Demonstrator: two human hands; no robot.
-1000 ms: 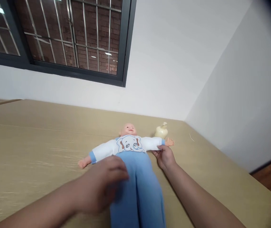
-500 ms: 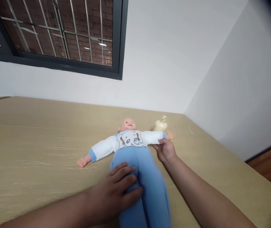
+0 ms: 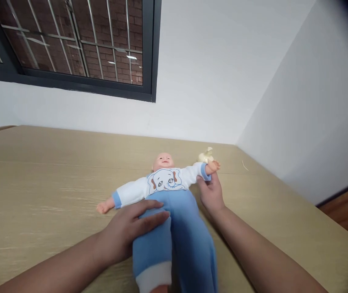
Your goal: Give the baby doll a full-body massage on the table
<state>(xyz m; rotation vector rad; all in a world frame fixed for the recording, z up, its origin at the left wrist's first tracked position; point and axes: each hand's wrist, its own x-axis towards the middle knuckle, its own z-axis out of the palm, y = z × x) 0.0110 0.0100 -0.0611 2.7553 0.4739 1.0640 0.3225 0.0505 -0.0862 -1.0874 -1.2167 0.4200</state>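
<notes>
A baby doll (image 3: 169, 181) lies face up on the wooden table (image 3: 54, 171), its arms spread to the sides. It wears a white top with an elephant face and blue trousers. My left hand (image 3: 129, 226) is wrapped over the doll's thigh on the left, thumb and fingers on the blue cloth. At the blue cuff of the doll's arm on the right, my right hand (image 3: 211, 191) grips the sleeve from below. Just behind that doll hand stands a cream bottle (image 3: 206, 155), partly covered by it.
A thin pale strip (image 3: 245, 165) lies on the table at the right. White walls (image 3: 216, 81) rise behind and to the right, with a dark-framed, barred window (image 3: 152, 53) at the upper left.
The doll's arm on the right has been raised with my right hand. My left hand has shifted left along the thigh, and the leg's white cuff has come into view.
</notes>
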